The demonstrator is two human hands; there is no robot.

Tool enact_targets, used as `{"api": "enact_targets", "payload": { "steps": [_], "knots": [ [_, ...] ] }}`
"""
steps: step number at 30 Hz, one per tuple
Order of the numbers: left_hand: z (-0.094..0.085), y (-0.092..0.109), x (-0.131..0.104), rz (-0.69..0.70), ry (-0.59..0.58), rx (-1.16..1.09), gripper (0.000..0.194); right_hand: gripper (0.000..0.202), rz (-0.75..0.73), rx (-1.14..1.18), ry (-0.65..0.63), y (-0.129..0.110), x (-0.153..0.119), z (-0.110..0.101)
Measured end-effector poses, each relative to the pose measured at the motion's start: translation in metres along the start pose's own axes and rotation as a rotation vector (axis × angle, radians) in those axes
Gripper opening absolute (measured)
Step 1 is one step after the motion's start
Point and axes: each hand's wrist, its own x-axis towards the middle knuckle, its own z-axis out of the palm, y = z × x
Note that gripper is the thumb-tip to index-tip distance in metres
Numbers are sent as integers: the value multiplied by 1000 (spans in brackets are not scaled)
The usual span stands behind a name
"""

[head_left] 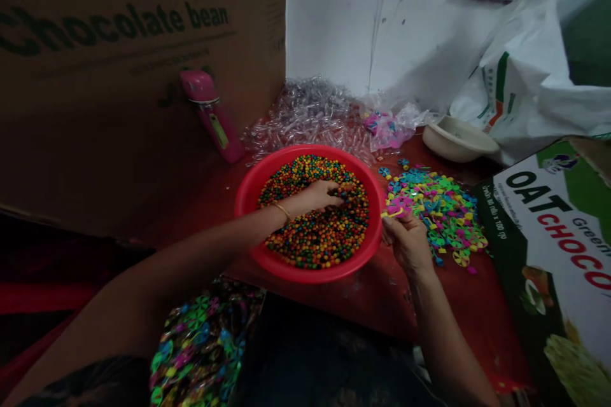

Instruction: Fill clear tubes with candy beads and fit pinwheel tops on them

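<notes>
A red basin [245, 203] full of small multicoloured beads [305, 245] stands on the red table. My left hand [327, 196], with a bangle at the wrist, reaches into the basin; its fingertips are among the beads, and whether they hold any is hidden. Beside the basin's right rim, my right hand [403, 235] pinches a small yellow plastic piece [394, 212]. Just beyond that hand lies a pile of colourful plastic pieces [442, 206]. Clear plastic tubes [315, 114] are heaped behind the basin.
A large cardboard box [119, 95] rises at left, with a pink flashlight-like object [214, 117] before it. A pale bowl [458, 140], white sack [529, 70] and Oat Choco box [554, 254] are at right. Finished-looking colourful items [200, 350] fill a container below the table's edge.
</notes>
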Motion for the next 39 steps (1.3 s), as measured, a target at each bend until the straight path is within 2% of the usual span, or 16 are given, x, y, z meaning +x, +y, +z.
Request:
{"api": "enact_targets", "payload": {
  "steps": [3,6,10,13,17,20,24,26,28,30,33,35,39],
  "knots": [
    [-13,-3,-16,117,-73,-302,41,21,-15,-10,-3,0,9,2],
    [-16,-3,-32,152,-65,-428,41,20,-35,4,-36,1,21,16],
    [-11,2,-49,142,-56,-444,40,21,-13,72,-96,0,34,41],
    [-6,9,-62,93,-96,-507,41,24,27,105,-176,-3,38,53],
    [2,13,-77,-23,-107,-678,47,22,64,143,-348,-8,37,52],
    [6,13,-81,-12,-97,-712,45,21,73,165,-385,-8,34,48],
    [13,13,-81,36,-54,-591,45,24,61,171,-330,-5,27,48],
    [19,14,-81,121,7,-487,46,25,55,149,-298,-2,24,48],
    [26,16,-81,231,137,-325,45,25,20,93,-248,3,20,47],
    [32,21,-83,313,307,-72,39,25,-44,43,-165,8,16,48],
    [36,31,-86,314,500,399,34,22,-117,53,-28,10,10,55],
    [36,37,-87,294,570,586,34,20,-116,102,22,6,6,60],
    [37,41,-90,346,624,498,31,23,-32,191,33,-5,4,67]
  ]
}}
